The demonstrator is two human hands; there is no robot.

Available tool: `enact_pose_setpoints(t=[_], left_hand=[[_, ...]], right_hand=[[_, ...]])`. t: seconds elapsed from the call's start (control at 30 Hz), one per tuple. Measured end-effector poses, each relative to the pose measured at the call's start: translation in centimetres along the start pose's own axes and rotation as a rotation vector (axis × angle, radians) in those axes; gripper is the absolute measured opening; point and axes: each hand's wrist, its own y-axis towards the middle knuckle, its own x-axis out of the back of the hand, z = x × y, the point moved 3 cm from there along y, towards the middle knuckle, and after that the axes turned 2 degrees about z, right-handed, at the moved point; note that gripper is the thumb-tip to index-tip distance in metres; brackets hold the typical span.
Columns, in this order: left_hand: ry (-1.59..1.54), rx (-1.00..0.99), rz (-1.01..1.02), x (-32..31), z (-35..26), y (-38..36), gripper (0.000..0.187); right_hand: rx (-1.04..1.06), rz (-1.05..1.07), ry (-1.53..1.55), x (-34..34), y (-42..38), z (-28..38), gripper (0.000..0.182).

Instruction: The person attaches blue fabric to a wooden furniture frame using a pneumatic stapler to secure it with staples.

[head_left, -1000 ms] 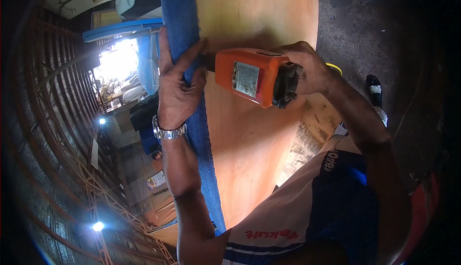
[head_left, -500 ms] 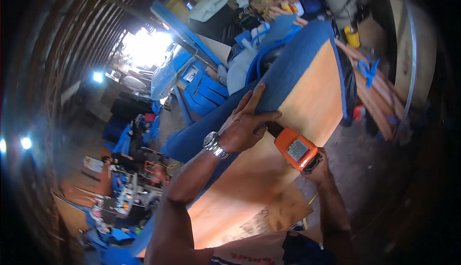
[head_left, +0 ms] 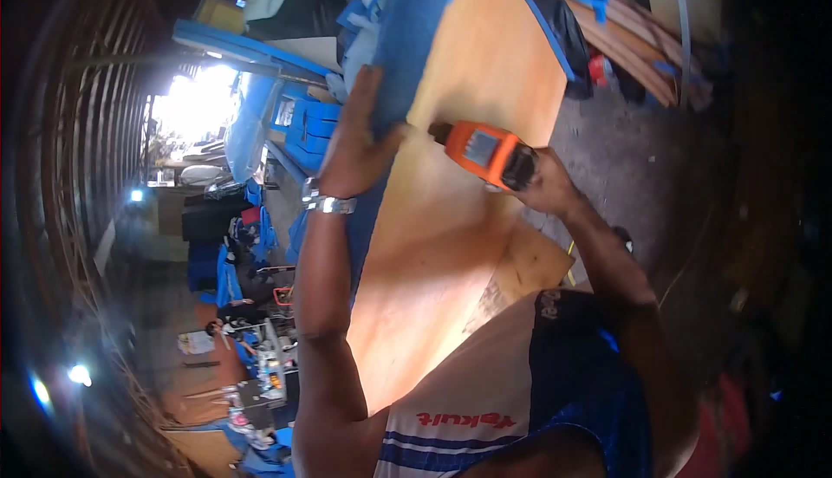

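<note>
A long wooden panel (head_left: 425, 253) stretches away in front of me, with blue fabric (head_left: 414, 32) folded over its left edge. My left hand (head_left: 354, 153), wearing a metal watch, lies on the fabric with fingers stretched out and the thumb toward the fabric's edge. In my right hand (head_left: 550, 185) is an orange staple gun (head_left: 472, 149), its fingers wrapped round the handle. The gun's dark nose points left over the bare wood, near the fabric edge and a little apart from my thumb.
Blue padded pieces (head_left: 312, 127) and a plastic-wrapped item (head_left: 253, 123) stand left of the panel. Tied long strips (head_left: 607, 23) lie at the upper right. Clutter (head_left: 260, 365) covers the lower left, and a wooden board (head_left: 533, 253) lies below the panel.
The view has turned and shifted. The staple gun's nose has backed away from my left hand and the fabric edge. My left fingers have straightened along the fabric.
</note>
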Motion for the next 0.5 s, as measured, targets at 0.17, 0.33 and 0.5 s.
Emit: enact_pose_setpoints(t=[0.17, 0.33, 0.5], left_hand=[[-0.333, 0.235, 0.026, 1.2, 0.3, -1.1, 0.081], [-0.005, 0.130, -0.020, -0.5, -0.8, -1.0, 0.084], [0.062, 0.166, -0.013, -0.8, -1.0, -0.1, 0.088]], right_hand=[[0.082, 0.046, 0.214, -1.0, 0.1, -0.3, 0.035], [0.048, 0.072, 0.403, -1.0, -0.1, -1.3, 0.039], [0.125, 0.035, 0.643, -1.6, 0.8, -0.5, 0.042]])
